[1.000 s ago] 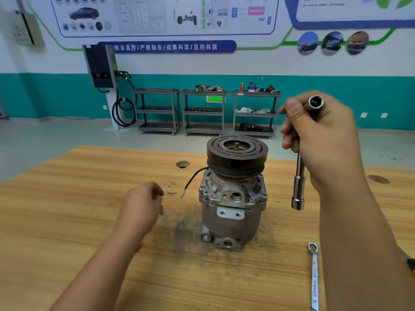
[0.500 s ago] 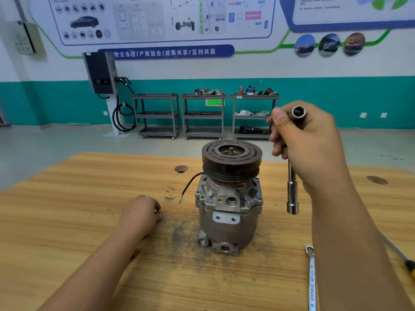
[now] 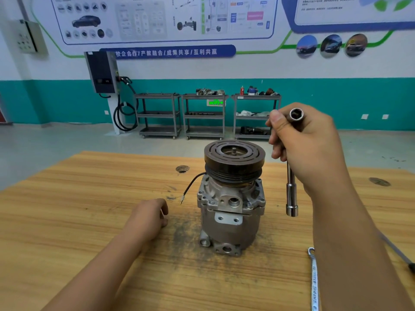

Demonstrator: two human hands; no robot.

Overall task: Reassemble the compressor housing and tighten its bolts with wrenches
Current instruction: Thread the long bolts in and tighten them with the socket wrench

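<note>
Head view: a grey cast-metal compressor (image 3: 231, 212) stands upright near the middle of a light wooden plank table (image 3: 67, 221), its dark grooved round pulley (image 3: 234, 161) on top and a thin black wire (image 3: 193, 182) curling out from its left side. The wood around its base is smudged with dark grime.

The right hand (image 3: 310, 149) is raised to the right of the pulley, closed round the bend of a shiny steel L-shaped socket wrench (image 3: 291, 189). One open socket end sticks up past the thumb; the long arm hangs down just right of the housing, apart from it and off the table.

The left hand (image 3: 149, 217) rests on the table left of the compressor, fingers curled in loosely; whether it holds anything cannot be told.

A flat silver ring spanner (image 3: 314, 281) lies on the near right of the table. Three grey metal shelf carts (image 3: 205, 115) stand by the far teal wall.
</note>
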